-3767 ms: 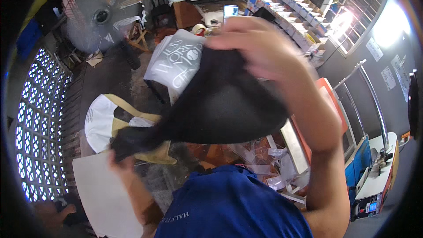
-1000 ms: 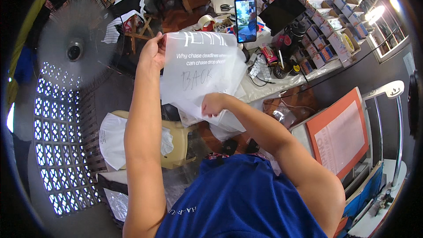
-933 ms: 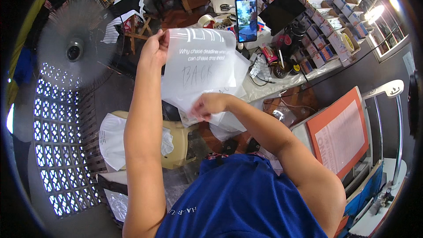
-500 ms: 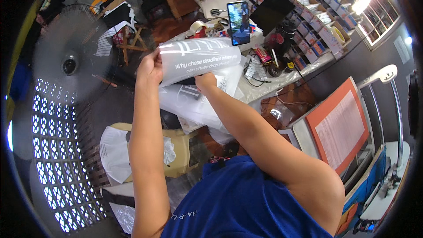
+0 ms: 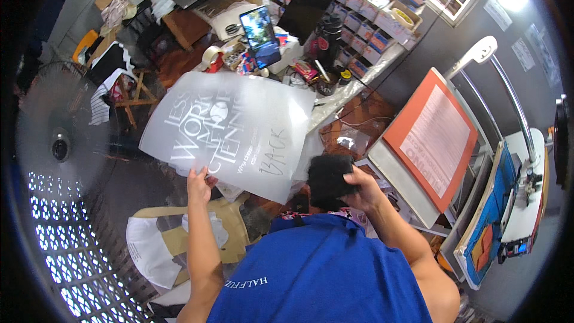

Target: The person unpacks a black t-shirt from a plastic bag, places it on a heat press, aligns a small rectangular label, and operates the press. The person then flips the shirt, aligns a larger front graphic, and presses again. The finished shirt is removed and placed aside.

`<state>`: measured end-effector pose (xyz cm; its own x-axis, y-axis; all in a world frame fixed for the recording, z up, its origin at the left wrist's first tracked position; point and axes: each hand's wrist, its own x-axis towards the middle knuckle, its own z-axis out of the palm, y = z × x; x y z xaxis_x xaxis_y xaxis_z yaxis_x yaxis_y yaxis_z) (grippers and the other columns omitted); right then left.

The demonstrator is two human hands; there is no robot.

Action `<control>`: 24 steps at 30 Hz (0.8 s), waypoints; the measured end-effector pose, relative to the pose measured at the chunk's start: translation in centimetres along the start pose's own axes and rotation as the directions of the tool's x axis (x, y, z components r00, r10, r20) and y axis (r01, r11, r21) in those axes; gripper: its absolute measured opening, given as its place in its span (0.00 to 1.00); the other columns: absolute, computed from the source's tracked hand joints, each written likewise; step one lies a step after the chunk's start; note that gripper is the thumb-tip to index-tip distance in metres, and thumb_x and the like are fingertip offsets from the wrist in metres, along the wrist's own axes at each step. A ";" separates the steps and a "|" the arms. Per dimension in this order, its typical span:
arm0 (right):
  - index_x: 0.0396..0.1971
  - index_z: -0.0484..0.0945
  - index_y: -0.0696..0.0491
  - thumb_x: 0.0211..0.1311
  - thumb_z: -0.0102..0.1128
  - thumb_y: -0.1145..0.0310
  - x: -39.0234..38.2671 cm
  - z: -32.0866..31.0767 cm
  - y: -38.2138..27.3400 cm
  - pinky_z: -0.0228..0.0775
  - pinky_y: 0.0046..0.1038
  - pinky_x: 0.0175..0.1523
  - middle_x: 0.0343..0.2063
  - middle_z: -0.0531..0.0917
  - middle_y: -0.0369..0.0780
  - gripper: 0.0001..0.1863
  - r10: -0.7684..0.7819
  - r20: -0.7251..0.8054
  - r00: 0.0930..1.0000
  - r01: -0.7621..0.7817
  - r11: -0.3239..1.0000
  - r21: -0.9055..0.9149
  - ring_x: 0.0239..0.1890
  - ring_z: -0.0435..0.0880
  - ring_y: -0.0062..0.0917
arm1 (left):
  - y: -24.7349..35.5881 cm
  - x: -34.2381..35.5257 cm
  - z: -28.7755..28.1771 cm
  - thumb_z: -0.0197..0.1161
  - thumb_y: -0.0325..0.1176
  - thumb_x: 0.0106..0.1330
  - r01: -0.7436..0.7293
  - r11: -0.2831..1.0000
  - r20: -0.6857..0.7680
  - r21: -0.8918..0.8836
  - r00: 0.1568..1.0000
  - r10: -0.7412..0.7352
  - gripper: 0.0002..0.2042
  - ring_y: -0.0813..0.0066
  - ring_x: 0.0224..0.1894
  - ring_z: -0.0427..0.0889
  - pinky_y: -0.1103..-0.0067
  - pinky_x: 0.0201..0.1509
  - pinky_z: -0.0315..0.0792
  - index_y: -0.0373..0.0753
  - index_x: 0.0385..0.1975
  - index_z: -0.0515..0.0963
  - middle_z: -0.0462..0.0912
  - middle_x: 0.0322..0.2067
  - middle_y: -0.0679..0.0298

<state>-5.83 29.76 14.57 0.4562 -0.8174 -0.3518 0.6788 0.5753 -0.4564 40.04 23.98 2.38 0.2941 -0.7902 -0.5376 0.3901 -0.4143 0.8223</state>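
My left hand (image 5: 200,186) pinches the near edge of a large translucent film sheet (image 5: 281,107), thumb on top. The sheet carries white printed lettering and a handwritten dark word, and it lies spread out with its right side slightly curved. My right hand (image 5: 363,189) is closed on a dark, squarish black bundle (image 5: 327,179), which looks like folded cloth, just right of the sheet's near corner. Another clear sheet (image 5: 310,148) shows partly from under the film's right side.
A heat press (image 5: 388,182) with an orange sheet (image 5: 457,161) stands to the right. Beyond the film, a cluttered table holds a phone (image 5: 260,36), a tape roll (image 5: 211,55) and a black jar (image 5: 329,39). At left are a fan (image 5: 60,146) and a beige chair (image 5: 230,215).
The film, earlier curled up between my hands, now lies flatter and nearer. My right hand has drawn back to the right, holding the black bundle. The view has turned rightward.
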 end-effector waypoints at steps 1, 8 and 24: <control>0.62 0.67 0.59 0.51 0.65 0.68 -1.8 -1.0 0.5 0.70 0.41 0.63 0.56 0.77 0.46 0.35 -0.031 -0.096 0.995 0.028 0.999 -0.026 0.56 0.79 0.38 | -0.8 0.6 -0.1 0.56 0.30 0.72 0.042 0.999 -0.045 0.030 0.998 -0.040 0.11 0.71 0.28 0.79 0.74 0.33 0.79 0.41 0.52 0.69 0.78 0.36 0.63; 0.64 0.64 0.60 0.49 0.65 0.68 -9.2 -1.8 1.2 0.69 0.42 0.65 0.59 0.75 0.48 0.39 -0.341 -0.174 0.924 0.342 0.939 -0.023 0.58 0.78 0.39 | 0.3 -2.9 4.7 0.62 0.42 0.69 0.111 0.296 -0.295 0.949 0.648 0.703 0.21 0.58 0.37 0.84 0.65 0.44 0.79 0.28 0.49 0.71 0.82 0.37 0.49; 0.43 0.81 0.52 0.43 0.70 0.74 -24.7 -6.4 1.0 0.63 0.42 0.68 0.53 0.80 0.46 0.21 -0.807 0.241 0.540 0.041 -0.261 -0.964 0.65 0.71 0.44 | -7.5 -32.6 33.3 0.67 0.27 0.53 -0.917 -0.006 0.916 -0.398 -0.398 0.055 0.13 0.55 0.56 0.79 0.53 0.66 0.64 0.38 0.39 0.81 0.84 0.49 0.57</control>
<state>-20.09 50.71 17.58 -0.1623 -0.9125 0.3754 -0.7132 -0.1544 -0.6837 -1.59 37.84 19.97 -0.8944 -0.1224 0.4301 0.0750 0.9071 0.4142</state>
